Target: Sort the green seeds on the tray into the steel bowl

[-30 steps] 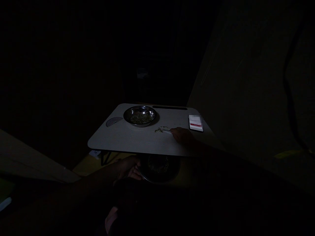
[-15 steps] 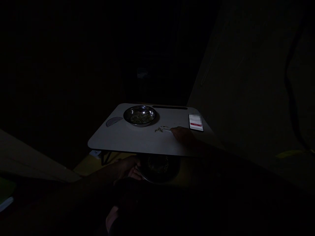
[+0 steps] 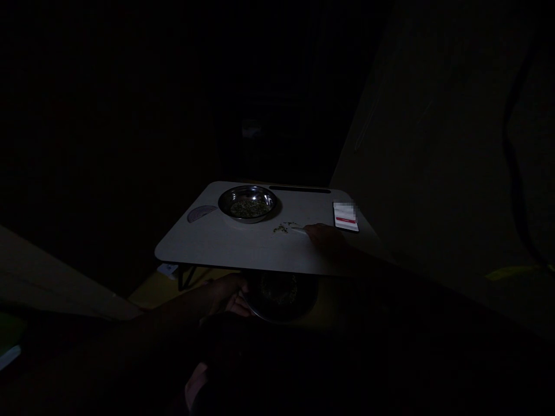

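My left hand (image 3: 234, 293) grips the rim of a dark, shallow bowl (image 3: 280, 318) below the table's front edge; small bits lie inside it. On the white tabletop (image 3: 221, 248), my right hand (image 3: 323, 234) is closed around a thin, pale, flat-looking tool (image 3: 299, 230) whose kind I cannot make out. Its tip points left, beside a small scatter of seed-like bits (image 3: 281, 229). Further back on the table stands a steel bowl (image 3: 247, 195) with similar green and dark bits in it. The room is very dark and my fingers show only in part.
A phone with a lit screen (image 3: 346, 217) lies at the table's right side. A clear protractor (image 3: 202, 214) is at the left, and a dark slot (image 3: 299, 189) runs along the far edge. A wall (image 3: 403, 156) rises on the right.
My right hand and the pale tool have shifted slightly to the right, away from the scattered bits. The left hand still holds the lower bowl in the same place.
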Motion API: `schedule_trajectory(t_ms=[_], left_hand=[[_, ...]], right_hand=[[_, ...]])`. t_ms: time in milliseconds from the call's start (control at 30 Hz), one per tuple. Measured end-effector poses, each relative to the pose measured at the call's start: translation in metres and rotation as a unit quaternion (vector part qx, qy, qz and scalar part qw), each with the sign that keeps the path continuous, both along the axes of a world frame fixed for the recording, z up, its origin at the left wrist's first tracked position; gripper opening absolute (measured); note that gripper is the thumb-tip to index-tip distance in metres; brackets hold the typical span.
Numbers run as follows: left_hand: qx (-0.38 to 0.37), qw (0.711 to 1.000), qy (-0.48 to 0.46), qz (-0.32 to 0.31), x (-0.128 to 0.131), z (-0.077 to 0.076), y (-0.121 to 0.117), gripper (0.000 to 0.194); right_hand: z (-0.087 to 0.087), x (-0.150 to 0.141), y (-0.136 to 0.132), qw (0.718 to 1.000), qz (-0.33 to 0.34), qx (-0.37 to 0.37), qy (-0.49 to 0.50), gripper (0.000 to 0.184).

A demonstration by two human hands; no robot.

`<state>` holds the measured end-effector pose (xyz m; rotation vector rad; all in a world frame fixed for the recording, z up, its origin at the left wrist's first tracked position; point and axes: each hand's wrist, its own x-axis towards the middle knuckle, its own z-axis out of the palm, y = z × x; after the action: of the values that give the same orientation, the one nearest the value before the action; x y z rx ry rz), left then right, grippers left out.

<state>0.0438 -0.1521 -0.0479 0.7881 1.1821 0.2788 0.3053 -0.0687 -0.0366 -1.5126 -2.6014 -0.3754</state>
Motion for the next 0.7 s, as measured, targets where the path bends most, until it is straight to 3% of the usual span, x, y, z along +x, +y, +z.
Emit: schedule_trajectory(t_ms=[133, 333, 700], left_hand=[[0.003, 1.0, -0.005, 0.003, 0.0, -0.001, 0.001, 0.012], [-0.002, 1.0, -0.006, -0.013, 0.001, -0.002, 0.001, 0.012], [0.005, 1.0, 0.003, 0.001, 0.0, -0.002, -0.001, 0.013]], right_hand=[[0.003, 0.003, -0.006, 1.0, -0.01, -0.018, 0.017, 0.029], [0.002, 0.0, -0.007, 0.999, 0.032, -0.031, 0.03, 0.03], [-0.004, 0.0, 0.003, 0.999, 0.042, -0.005, 0.023, 0.032]])
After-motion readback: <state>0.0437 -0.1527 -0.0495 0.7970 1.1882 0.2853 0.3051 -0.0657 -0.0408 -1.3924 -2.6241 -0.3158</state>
